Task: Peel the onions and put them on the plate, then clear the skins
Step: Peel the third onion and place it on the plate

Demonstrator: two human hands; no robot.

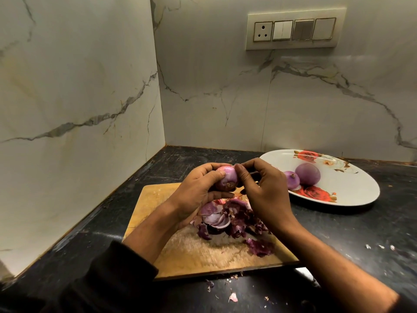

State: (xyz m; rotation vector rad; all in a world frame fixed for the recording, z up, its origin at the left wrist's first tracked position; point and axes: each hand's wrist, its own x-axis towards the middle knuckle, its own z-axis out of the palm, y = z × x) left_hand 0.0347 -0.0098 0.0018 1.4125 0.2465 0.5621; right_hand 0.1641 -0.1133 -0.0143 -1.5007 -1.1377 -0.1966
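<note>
Purple onion in both hands, seemingly

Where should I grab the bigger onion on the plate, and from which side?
Take the bigger onion round its widest part, fingers on opposite sides, coming down from above. It is smooth and round, so a grip near the top would likely slip. The smaller onion lies close on its left, while the plate is bare to the right.

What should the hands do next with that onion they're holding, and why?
Probably pull the last bit of skin off. The left hand grips the onion above the board, and the right hand pinches at its top. Two peeled onions already sit on the plate, so this one likely goes there next.
</note>
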